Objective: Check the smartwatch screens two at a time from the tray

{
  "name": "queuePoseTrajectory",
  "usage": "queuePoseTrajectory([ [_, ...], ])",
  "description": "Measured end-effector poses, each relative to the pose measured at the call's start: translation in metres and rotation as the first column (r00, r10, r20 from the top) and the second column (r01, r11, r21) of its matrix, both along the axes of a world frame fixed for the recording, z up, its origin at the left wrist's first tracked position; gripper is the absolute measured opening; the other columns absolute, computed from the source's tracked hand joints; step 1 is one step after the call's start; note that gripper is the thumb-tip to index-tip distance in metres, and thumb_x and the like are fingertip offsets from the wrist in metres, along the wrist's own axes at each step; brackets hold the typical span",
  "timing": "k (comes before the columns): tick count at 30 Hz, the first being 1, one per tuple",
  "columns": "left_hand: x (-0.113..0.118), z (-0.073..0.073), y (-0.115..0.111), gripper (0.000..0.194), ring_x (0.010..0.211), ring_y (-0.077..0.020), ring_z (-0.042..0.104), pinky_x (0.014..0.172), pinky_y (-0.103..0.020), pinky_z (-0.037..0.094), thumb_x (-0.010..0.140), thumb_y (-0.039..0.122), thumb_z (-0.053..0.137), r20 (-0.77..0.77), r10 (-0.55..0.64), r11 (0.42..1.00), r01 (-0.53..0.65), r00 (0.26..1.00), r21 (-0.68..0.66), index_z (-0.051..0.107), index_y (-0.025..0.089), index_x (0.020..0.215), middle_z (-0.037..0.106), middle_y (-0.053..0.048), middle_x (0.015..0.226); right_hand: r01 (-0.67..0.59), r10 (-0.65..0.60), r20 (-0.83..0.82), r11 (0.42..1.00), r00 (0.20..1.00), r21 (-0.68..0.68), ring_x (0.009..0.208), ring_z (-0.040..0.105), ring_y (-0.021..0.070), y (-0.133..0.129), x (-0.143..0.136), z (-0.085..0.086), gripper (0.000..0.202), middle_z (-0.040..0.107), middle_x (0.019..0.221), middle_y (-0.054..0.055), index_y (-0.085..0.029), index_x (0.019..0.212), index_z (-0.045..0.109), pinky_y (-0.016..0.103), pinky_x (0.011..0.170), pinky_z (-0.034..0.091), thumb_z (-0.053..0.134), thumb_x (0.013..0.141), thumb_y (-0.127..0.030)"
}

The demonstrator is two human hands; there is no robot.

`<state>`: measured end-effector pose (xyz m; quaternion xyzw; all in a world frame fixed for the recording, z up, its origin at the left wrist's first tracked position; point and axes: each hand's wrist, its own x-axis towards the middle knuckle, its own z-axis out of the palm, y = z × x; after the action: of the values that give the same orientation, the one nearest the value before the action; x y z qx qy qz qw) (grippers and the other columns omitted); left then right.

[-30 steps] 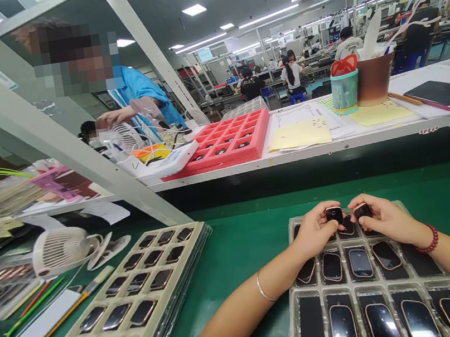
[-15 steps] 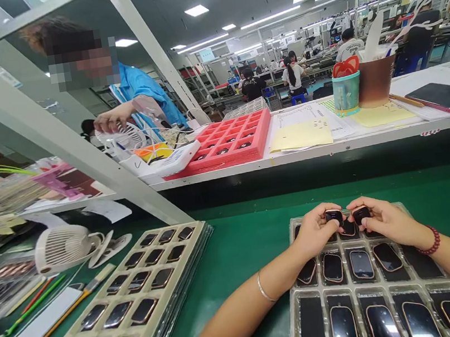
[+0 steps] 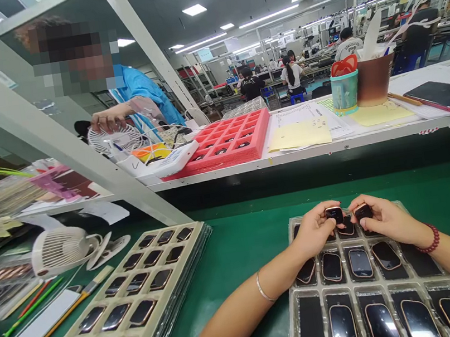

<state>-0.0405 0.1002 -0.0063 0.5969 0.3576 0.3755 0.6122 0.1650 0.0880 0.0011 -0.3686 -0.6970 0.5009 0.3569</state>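
Over the far row of a clear plastic tray (image 3: 322, 295), my left hand (image 3: 313, 229) pinches a smartwatch body (image 3: 334, 214) with a dark screen and gold-coloured rim. Close beside it, my right hand (image 3: 387, 220) grips a second smartwatch body (image 3: 362, 212) between thumb and fingers. The two held pieces are a small gap apart. Below them, more watch bodies (image 3: 361, 263) lie face up in the tray's compartments. One near-left compartment (image 3: 310, 322) shows just a dark lining. My fingers partly cover the far row.
On the left a stack of beige trays (image 3: 145, 327) holds several watch bodies. Past it lie a brush (image 3: 98, 280), a white strip (image 3: 38, 331) and a small white fan (image 3: 62, 249). A shelf (image 3: 225, 171) crosses ahead, bearing a red foam tray (image 3: 260, 135) and cups. Behind it, a person in blue (image 3: 147, 98) touches another fan.
Both hands keep their grips. The right-hand watch body has tilted slightly. Behind the shelf, the other person's hand and the fan under it have shifted a little left.
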Motion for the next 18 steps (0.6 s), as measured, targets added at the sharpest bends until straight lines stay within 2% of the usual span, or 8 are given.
queuePoseTrajectory([
  [7, 0.0008, 0.004, -0.0009, 0.042, 0.076, -0.014, 0.065, 0.056, -0.019, 0.041, 0.073, 0.01, 0.051, -0.01, 0.014, 1.0, -0.014, 1.0, -0.024, 0.051, 0.015, 0.114, 0.063, -0.01, 0.105, -0.011, 0.011, 0.013, 1.0, 1.0, 0.01, 0.084, 0.057, 0.0169, 0.0007, 0.0013, -0.0004, 0.024, 0.059, 0.088, 0.001, -0.021, 0.104, 0.05, 0.03, 0.073, 0.045, 0.05, 0.081, -0.013],
  [15, 0.0022, 0.0026, 0.0007, 0.051, 0.075, -0.0121, 0.063, 0.068, -0.022, 0.046, 0.064, 0.005, 0.06, 0.074, 0.025, 0.997, -0.019, 0.997, -0.08, 0.051, 0.016, 0.113, 0.065, -0.006, 0.096, 0.003, -0.003, 0.009, 0.999, 1.0, -0.039, 0.082, 0.058, 0.0172, 0.0005, 0.0013, -0.001, 0.029, 0.059, 0.095, 0.003, -0.021, 0.107, 0.049, 0.028, 0.066, 0.046, 0.051, 0.079, -0.015],
  [18, -0.0002, 0.0048, 0.0036, 0.062, 0.063, -0.0092, 0.061, 0.054, -0.017, 0.042, 0.06, 0.01, 0.07, 0.176, 0.023, 0.983, 0.01, 0.984, -0.185, 0.047, 0.018, 0.117, 0.065, -0.005, 0.092, 0.013, -0.013, 0.016, 0.999, 1.0, -0.037, 0.082, 0.058, 0.0179, -0.0005, 0.0015, -0.0015, 0.03, 0.06, 0.096, 0.004, -0.021, 0.109, 0.049, 0.028, 0.066, 0.048, 0.052, 0.08, -0.018],
])
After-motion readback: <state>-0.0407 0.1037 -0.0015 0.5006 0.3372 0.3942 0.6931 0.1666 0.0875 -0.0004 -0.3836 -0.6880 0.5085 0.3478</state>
